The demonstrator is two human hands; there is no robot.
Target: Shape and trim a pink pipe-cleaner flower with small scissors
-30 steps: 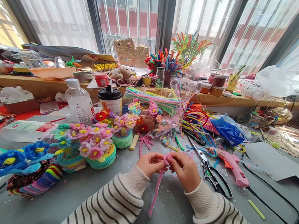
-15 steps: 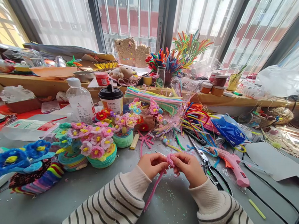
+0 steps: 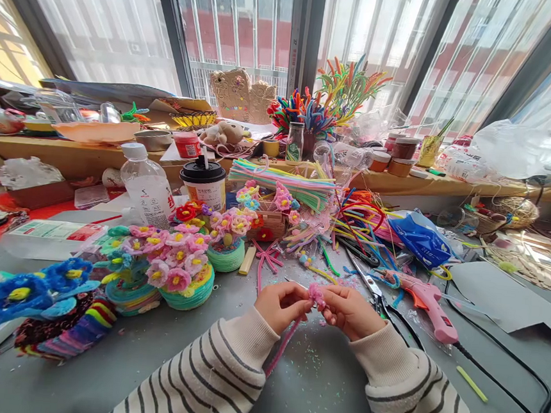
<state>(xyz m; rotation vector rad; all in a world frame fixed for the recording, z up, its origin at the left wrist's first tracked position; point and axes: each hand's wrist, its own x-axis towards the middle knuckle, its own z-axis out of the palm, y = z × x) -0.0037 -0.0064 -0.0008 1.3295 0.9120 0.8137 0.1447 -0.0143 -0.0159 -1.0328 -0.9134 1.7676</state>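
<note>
A small curled pink pipe-cleaner piece (image 3: 316, 294) is pinched between my two hands above the grey table. My left hand (image 3: 282, 305) is closed on its left side, and a long pink stem (image 3: 283, 348) hangs below those fingers toward me. On the right side, my right hand (image 3: 349, 311) pinches the same curl between thumb and fingers. A thin pointed tip shows just above my left fingers; what it belongs to is hidden. Glitter specks lie on the table beneath.
Scissors (image 3: 369, 284) and a pink glue gun (image 3: 433, 307) with a black cord lie to the right. Pink flowers in a pot (image 3: 191, 289) and blue flowers (image 3: 19, 293) stand left. Behind are pipe-cleaner bundles (image 3: 282, 180), a cup (image 3: 203, 184) and a bottle (image 3: 146, 189).
My right hand has turned slightly and its fingers have shifted on the pink curl. My left hand has hardly moved, and the hanging stem sits a little differently.
</note>
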